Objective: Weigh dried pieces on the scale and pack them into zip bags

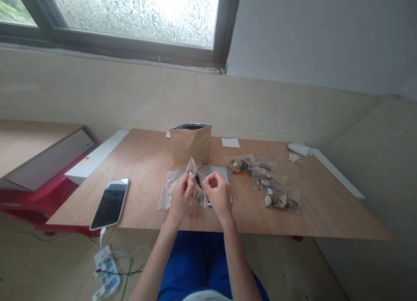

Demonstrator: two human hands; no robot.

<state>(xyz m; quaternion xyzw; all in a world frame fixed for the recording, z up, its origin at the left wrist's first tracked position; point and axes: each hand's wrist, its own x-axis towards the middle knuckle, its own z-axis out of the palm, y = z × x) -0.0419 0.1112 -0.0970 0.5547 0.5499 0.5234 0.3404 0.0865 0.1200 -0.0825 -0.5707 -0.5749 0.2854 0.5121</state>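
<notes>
Between my two hands, close to the table's front edge, is a small clear zip bag [200, 196] with a red stripe and some dark pieces in it. My left hand [181, 193] pinches one side of the bag. On the other side, the fingers of my right hand [216, 191] are closed at its edge. A stack of flat clear zip bags [167, 196] lies beside and under my left hand. Partly hidden behind my right hand is a grey-topped flat device with a dark rim [215, 169]. An open brown paper pouch [190, 145] stands upright just beyond my hands.
Several filled zip bags [280, 199] of dried brown slices lie to the right. A white card [230, 143] and crumpled white plastic [299, 149] are at the back. A phone [110, 204] on a charging cable sits at the left front edge, above a power strip [107, 268] on the floor.
</notes>
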